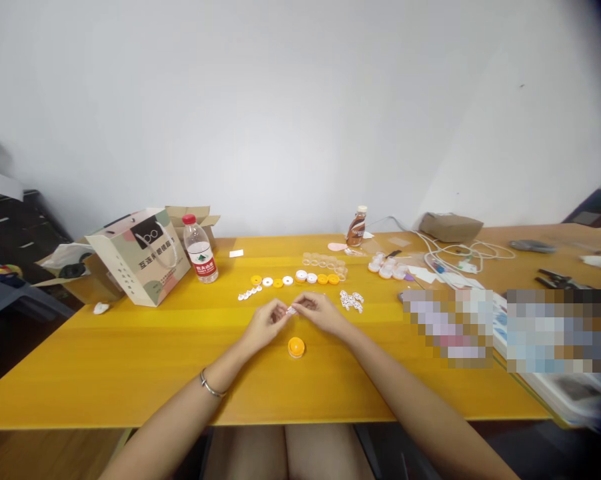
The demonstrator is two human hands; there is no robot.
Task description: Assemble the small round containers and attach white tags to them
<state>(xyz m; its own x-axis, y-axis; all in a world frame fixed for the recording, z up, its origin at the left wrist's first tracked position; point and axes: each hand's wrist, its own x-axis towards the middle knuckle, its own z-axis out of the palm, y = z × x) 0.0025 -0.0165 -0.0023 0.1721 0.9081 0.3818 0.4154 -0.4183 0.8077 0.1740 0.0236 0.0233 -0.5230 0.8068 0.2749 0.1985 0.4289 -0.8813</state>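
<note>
Head view: glossy yellow table (pixel 180 373); smooth printed paper bag (pixel 153 267) left, open cardboard box (pixel 100 285) behind it holding white plastic, red-capped bottle (pixel 204 260) beside. Left hand (pixel 266 325) and right hand (pixel 323 312), fingertips pinching small white piece (pixel 291 310), beyond round orange tub (pixel 296 347).

A yellow table (pixel 180 373) carries a paper bag (pixel 150 267), bottles (pixel 203 257), discs (pixel 278 283) and white pieces (pixel 351 301).

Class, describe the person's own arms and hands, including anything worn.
The left arm and right arm are bare, no sleeves showing. A slim, silver-coloured bracelet circles the left wrist; none shows on the right. The left hand and right hand wear no gloves.
</note>
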